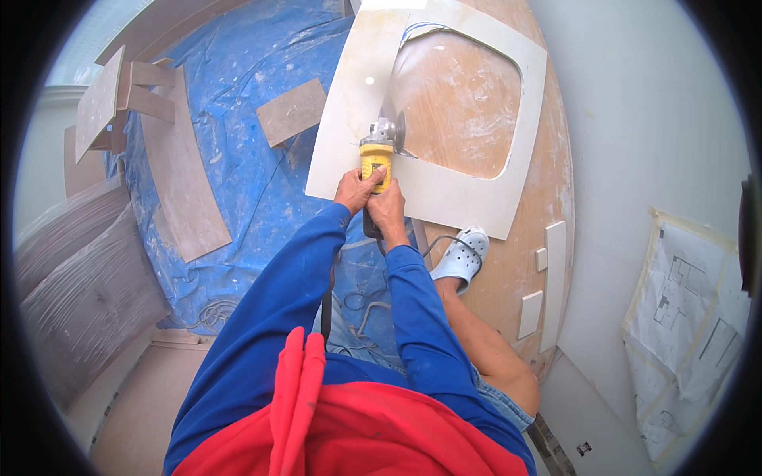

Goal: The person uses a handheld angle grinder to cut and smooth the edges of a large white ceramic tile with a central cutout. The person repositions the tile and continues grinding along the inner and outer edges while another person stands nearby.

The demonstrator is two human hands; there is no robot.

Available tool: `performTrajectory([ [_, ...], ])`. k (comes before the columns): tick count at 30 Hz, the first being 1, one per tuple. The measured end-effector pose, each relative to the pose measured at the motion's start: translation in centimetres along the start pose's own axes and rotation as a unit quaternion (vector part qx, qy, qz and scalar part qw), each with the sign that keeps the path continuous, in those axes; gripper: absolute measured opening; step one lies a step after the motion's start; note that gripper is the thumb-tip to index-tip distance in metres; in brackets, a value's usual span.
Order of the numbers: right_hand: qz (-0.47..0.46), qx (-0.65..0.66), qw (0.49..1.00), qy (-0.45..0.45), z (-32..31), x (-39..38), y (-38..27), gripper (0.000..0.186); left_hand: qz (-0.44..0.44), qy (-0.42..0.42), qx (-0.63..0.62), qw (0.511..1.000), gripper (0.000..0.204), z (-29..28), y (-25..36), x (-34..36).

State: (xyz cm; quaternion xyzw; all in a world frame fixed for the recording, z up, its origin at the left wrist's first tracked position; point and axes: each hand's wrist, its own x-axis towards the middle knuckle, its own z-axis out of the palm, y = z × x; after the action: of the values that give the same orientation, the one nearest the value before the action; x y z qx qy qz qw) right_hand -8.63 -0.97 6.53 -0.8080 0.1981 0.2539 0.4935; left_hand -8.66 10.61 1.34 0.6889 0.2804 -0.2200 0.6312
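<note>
Panel (pixel 468 197) and 3 pieces (pixel 553 285) on board (pixel 508 278), tarp (pixel 242 178) left.

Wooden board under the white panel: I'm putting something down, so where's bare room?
One bare patch of wooden board lies between the clog, the white panel and the white strips; a larger, dusty one shows inside the cutout. Crowded: the panel's lower left, with grinder, left hand and right hand.

Blue tarp (pixel 246 178), drawings (pixel 684 317) on wall (pixel 627 119).

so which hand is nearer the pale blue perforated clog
Right. The right hand grips the yellow angle grinder, left of the clog; the left hand grips farther left.
</note>
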Motion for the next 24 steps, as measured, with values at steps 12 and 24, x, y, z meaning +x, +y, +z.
performTrajectory([
  [12, -0.002, 0.001, 1.000, 0.001, 0.05, 0.15, 0.04, 0.064, 0.000, 0.008, 0.009, 1.000, 0.073, 0.04, 0.03, 0.09],
  [24, -0.005, 0.006, 1.000, -0.001, 0.05, 0.11, 0.17, 0.065, -0.017, -0.003, 0.025, 1.000, 0.068, -0.11, 0.58, -0.20],
])
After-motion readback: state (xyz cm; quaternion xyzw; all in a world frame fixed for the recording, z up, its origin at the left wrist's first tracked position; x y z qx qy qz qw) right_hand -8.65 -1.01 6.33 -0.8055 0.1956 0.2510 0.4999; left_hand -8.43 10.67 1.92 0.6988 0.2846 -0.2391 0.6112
